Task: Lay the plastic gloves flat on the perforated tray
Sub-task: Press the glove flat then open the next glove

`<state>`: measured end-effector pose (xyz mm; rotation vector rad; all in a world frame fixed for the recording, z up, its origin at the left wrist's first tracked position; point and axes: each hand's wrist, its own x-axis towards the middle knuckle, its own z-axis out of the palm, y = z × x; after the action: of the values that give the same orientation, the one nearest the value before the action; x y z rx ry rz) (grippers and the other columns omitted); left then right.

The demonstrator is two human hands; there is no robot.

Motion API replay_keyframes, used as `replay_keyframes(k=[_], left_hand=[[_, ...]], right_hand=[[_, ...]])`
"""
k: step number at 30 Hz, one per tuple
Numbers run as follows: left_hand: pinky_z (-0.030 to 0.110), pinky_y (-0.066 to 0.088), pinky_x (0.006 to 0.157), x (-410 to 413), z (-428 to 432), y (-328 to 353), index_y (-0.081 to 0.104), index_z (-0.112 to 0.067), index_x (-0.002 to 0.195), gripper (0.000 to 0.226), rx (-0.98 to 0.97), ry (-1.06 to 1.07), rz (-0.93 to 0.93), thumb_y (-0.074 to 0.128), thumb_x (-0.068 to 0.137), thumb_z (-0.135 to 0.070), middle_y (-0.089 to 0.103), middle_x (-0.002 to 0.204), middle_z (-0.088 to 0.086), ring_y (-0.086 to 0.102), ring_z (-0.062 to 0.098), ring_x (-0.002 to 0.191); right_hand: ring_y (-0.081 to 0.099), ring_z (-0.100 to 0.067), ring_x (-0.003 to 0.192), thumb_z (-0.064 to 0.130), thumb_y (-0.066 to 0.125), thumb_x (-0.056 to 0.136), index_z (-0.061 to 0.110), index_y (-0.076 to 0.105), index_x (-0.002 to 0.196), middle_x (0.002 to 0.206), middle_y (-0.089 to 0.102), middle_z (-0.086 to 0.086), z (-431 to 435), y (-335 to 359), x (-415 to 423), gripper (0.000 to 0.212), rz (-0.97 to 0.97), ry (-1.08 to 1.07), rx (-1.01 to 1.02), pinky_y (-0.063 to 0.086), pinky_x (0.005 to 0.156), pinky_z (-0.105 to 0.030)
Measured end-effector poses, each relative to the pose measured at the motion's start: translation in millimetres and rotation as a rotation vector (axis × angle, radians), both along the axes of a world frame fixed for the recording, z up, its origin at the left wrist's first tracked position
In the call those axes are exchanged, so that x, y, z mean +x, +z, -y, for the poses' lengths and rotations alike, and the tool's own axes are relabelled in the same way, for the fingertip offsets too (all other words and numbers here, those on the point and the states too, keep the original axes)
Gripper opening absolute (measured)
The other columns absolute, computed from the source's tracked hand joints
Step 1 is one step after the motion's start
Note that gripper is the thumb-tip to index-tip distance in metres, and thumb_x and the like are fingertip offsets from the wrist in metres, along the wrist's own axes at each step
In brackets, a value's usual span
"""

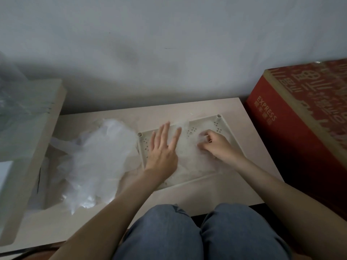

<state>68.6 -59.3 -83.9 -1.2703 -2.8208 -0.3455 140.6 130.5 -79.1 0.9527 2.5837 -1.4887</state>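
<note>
Table [197, 196], beige: carrying tray [143, 145] right of centre; plastic heap [97, 156] lying left, touching tray.

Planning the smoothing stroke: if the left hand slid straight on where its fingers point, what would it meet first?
Probably the far rim of the perforated tray. The left hand lies flat on the plastic glove, fingers aimed away from the person and almost at that rim. Beyond lie table and wall.

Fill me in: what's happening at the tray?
A person is spreading a thin plastic glove on the perforated tray. The left hand presses it flat with straight fingers; the right hand pinches a bunched part near the tray's right side. More crumpled plastic lies on the table left of the tray.
</note>
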Motion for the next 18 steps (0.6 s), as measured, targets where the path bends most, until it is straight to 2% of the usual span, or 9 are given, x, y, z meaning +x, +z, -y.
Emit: replay_keyframes(k=[2, 3, 5, 7, 9, 11, 13, 16, 18], left_hand=[[0.046, -0.016, 0.114, -2.9, -5.1, -0.8, 0.01, -0.028, 0.154, 0.061, -0.125, -0.181, -0.002, 0.037, 0.099, -0.029, -0.015, 0.16, 0.01, -0.024, 0.025, 0.142], [0.047, -0.018, 0.114, -4.7, -6.6, -2.5, 0.01, -0.03, 0.153, 0.056, -0.196, -0.236, 0.005, 0.031, 0.101, -0.037, -0.019, 0.159, 0.007, -0.027, 0.023, 0.141], [0.049, -0.015, 0.116, -8.3, -8.7, -10.4, 0.005, -0.031, 0.153, 0.057, -0.323, -0.289, 0.026, 0.022, 0.101, -0.048, -0.02, 0.159, 0.006, -0.024, 0.022, 0.144], [0.049, -0.013, 0.117, -10.7, -8.7, -19.1, -0.004, -0.032, 0.153, 0.061, -0.401, -0.29, 0.081, 0.016, 0.1, -0.055, -0.019, 0.159, 0.006, -0.02, 0.022, 0.146], [0.047, -0.015, 0.116, -13.2, -7.8, -26.2, -0.014, -0.034, 0.15, 0.064, -0.406, -0.281, 0.133, 0.011, 0.097, -0.06, -0.02, 0.159, 0.005, -0.019, 0.021, 0.146], [0.046, -0.019, 0.114, -15.3, -6.8, -31.0, -0.02, -0.036, 0.147, 0.069, -0.395, -0.284, 0.135, -0.004, 0.088, -0.067, -0.022, 0.158, 0.004, -0.021, 0.021, 0.146], [0.045, -0.02, 0.113, -15.9, -6.8, -33.2, -0.023, -0.036, 0.145, 0.079, -0.376, -0.287, 0.137, -0.017, 0.074, -0.071, -0.025, 0.157, 0.003, -0.022, 0.02, 0.145], [0.045, -0.019, 0.114, -15.0, -7.0, -35.3, -0.023, -0.035, 0.146, 0.09, -0.356, -0.289, 0.145, -0.023, 0.067, -0.077, -0.031, 0.152, 0.0, -0.024, 0.02, 0.144], [0.046, -0.018, 0.115, -15.0, -6.6, -36.8, -0.025, -0.035, 0.145, 0.092, -0.354, -0.294, 0.137, -0.023, 0.065, -0.081, -0.031, 0.152, 0.001, -0.024, 0.021, 0.144]], right_hand=[[0.059, -0.015, 0.07, 0.016, 0.066, 0.084, 0.017, 0.058, 0.109, 0.084, 0.059, -0.003, 0.3, 1.0, -2.3, 0.026, 0.002, 0.013, 0.016, 0.041, 0.045, -0.016], [0.059, -0.017, 0.072, 0.016, 0.066, 0.084, 0.017, 0.058, 0.11, 0.085, 0.059, -0.005, 0.3, 1.0, -3.2, 0.027, 0.004, 0.018, 0.023, 0.043, 0.048, -0.019], [0.057, -0.017, 0.072, 0.015, 0.066, 0.083, 0.017, 0.057, 0.109, 0.086, 0.057, -0.007, -1.4, 1.6, -3.5, 0.028, 0.003, 0.02, 0.019, 0.046, 0.052, -0.024], [0.056, -0.016, 0.068, 0.013, 0.064, 0.083, 0.02, 0.056, 0.109, 0.087, 0.057, -0.003, -6.6, 1.8, -2.4, 0.028, 0.006, 0.007, 0.014, 0.046, 0.048, -0.024], [0.056, -0.012, 0.065, 0.01, 0.062, 0.085, 0.021, 0.056, 0.11, 0.088, 0.057, 0.002, -15.4, 2.3, 0.5, 0.029, 0.006, -0.031, 0.029, 0.044, 0.047, -0.019], [0.057, -0.01, 0.067, 0.006, 0.061, 0.085, 0.018, 0.058, 0.113, 0.086, 0.058, 0.004, -25.5, 3.4, 4.6, 0.03, -0.007, -0.089, 0.034, 0.044, 0.051, -0.015], [0.056, -0.01, 0.068, 0.005, 0.06, 0.085, 0.016, 0.06, 0.112, 0.085, 0.06, 0.004, -34.1, 5.1, 9.1, 0.029, -0.016, -0.133, 0.043, 0.044, 0.054, -0.018], [0.054, -0.011, 0.065, 0.007, 0.059, 0.085, 0.014, 0.061, 0.11, 0.089, 0.062, -0.003, -40.8, 6.6, 15.2, 0.025, -0.036, -0.178, 0.08, 0.042, 0.056, -0.02], [0.055, -0.013, 0.07, 0.011, 0.061, 0.085, 0.014, 0.059, 0.109, 0.093, 0.062, -0.006, -41.3, 6.5, 17.9, 0.024, -0.044, -0.194, 0.122, 0.043, 0.061, -0.023]])
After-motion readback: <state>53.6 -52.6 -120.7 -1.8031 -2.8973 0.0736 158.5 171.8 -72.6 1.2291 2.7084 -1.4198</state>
